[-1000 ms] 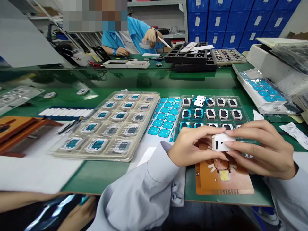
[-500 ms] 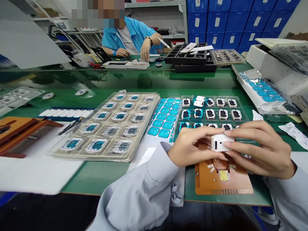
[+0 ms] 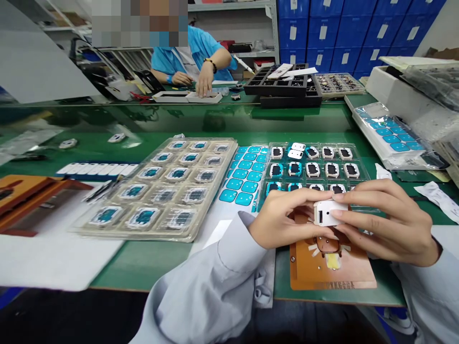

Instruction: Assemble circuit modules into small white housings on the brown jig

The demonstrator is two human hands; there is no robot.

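Note:
Between both hands I hold a small white watch-like case (image 3: 328,213), its side with a dark slot and a round hole facing me. My left hand (image 3: 287,217) pinches it from the left with thumb and fingers. From the right, my right hand (image 3: 390,222) presses several fingertips on its top and face. Just below lies an orange fixture plate (image 3: 333,272) with a rounded recess and a yellow patch. Behind my hands sits a clear tray (image 3: 362,162) of white and blue watch cases, partly covered by my fingers.
A larger plastic tray (image 3: 193,229) of cases lies left of a sheet of blue stickers (image 3: 240,181). An orange wooden stand (image 3: 32,191) is at far left. Across the green bench (image 3: 143,263), a co-worker's hand (image 3: 204,81) is over a white box; black trays (image 3: 279,86) are stacked nearby.
The co-worker's hand has moved left, to the white box. My hands and the white case stay nearly still.

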